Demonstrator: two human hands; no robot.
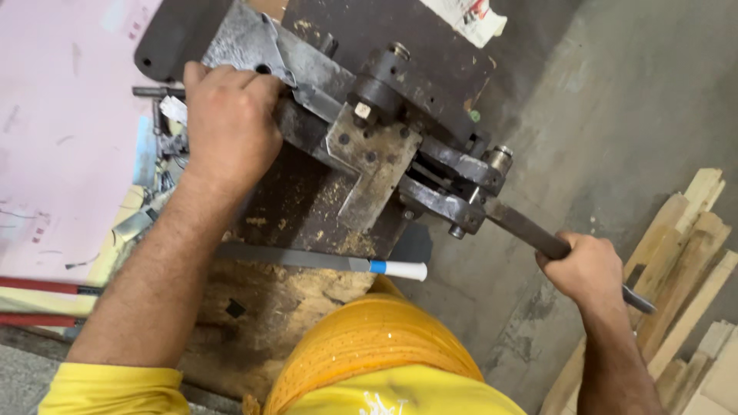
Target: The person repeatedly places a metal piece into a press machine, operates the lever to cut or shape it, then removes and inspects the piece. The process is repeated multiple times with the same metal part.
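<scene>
Fingers of the right hand (588, 273) are wrapping tight around the lever bar (530, 230) at the right of the frame; fingers of the left hand (229, 119) are curling down over a metal sheet piece (254, 46) at the upper left, pressing it against the shear machine (369, 131).

Head view, looking down:
- Lever bar is running on a long axis from the machine's pivot near frame centre down to the lower right, its free tip poking out past the fist toward the wooden planks (692, 253).
- Planks are crowding the right edge, just beside the bar's tip; grey floor (600, 115) is lying open above and to the left of the fist.
- Machine body is sitting slantwise, upper left to centre right, on a sawdust-strewn wooden block (284, 300).
- Flat file with a white handle (323, 263) is lying across the block between both forearms, handle pointing right.
- Red rods (38, 288) are lying at the left edge.
</scene>
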